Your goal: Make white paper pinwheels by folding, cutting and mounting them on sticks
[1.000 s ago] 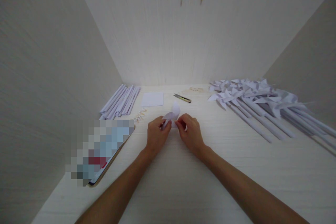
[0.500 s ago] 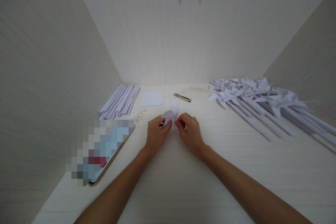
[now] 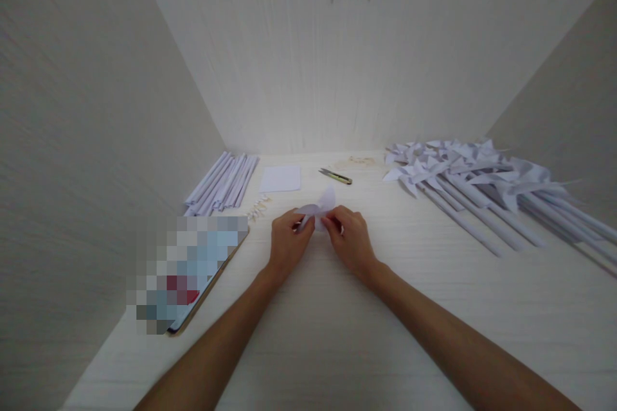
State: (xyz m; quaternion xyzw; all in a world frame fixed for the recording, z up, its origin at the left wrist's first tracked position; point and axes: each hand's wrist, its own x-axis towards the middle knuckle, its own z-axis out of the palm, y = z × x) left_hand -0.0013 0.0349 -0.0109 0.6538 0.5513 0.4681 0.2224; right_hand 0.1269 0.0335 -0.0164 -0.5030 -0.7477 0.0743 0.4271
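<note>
Two forearms run in from the bottom edge and converge mid-bench (image 3: 308, 334), pale wood-grain laminate, matte. My left hand (image 3: 285, 245) and right hand (image 3: 351, 244) sit knuckles up, wrists low, close together but not touching. Both pinch the same folded paper piece (image 3: 318, 210): thin white sheet, curved petal-like flaps, soft creases. Left grip is thumb and forefinger clamped on its left flap; right grip is fingertips (image 3: 328, 223) clamped on its lower right edge. Piece sits just above the bench surface, between the hands and slightly beyond them. Its long axis runs roughly left-right, one pointed flap tipped up and away toward the back wall.

Left of my left arm: a flat device (image 3: 193, 282), blurred face, dark thin rim, lying on the bench. Beyond it, small pale scraps (image 3: 258, 207), then a bundle of rolled white paper sticks (image 3: 222, 183) lying parallel, long axes angled away. Centre back: a flat white paper square (image 3: 280, 178) and small snips (image 3: 335, 175), dark blades with a yellowish handle. Far right: pile of finished white paper pinwheels (image 3: 463, 170), sticks fanning toward the right edge.
</note>
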